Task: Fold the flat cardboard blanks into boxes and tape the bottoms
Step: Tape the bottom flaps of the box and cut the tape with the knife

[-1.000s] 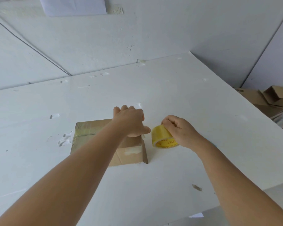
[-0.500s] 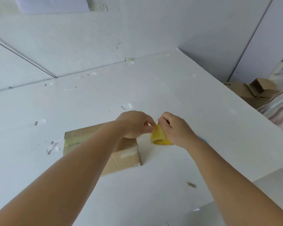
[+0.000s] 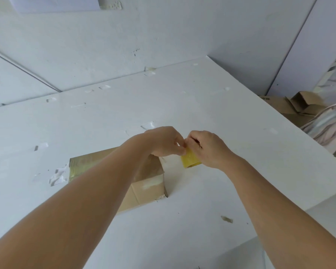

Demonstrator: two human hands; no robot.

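Here, a folded cardboard box [image 3: 144, 183] lies on a white table [image 3: 202, 105], near the middle of the scene and slightly left. Its long axis runs from the far left toward the near right, and the corner nearest the viewer points to the near right. Shiny tape already covers its far-left end, and a pale strip crosses the right side face. The person's left forearm passes over the box and hides much of its top.

Just to the right of the box, raised a little above the table, is a yellow tape roll [image 3: 190, 161]. The right hand [image 3: 208, 150] has its fingers curled around the roll from the right. The left hand [image 3: 166, 141] meets it at the roll's upper edge, thumb and fingertips pinched together there, apparently on the loose end of the tape, though the end itself is too small to make out.

Judging from this, the risk is that the tape end slips back onto the roll, or tears off short, if the pinch is weak. A long strip pulled free could also fold and stick to itself. The box is not held by either hand, so it may slide when tape is pressed on.

Further out, old tape scraps [image 3: 56, 177] dot the table left of the box. Beyond the table's right edge sit more cardboard boxes [image 3: 299, 103].
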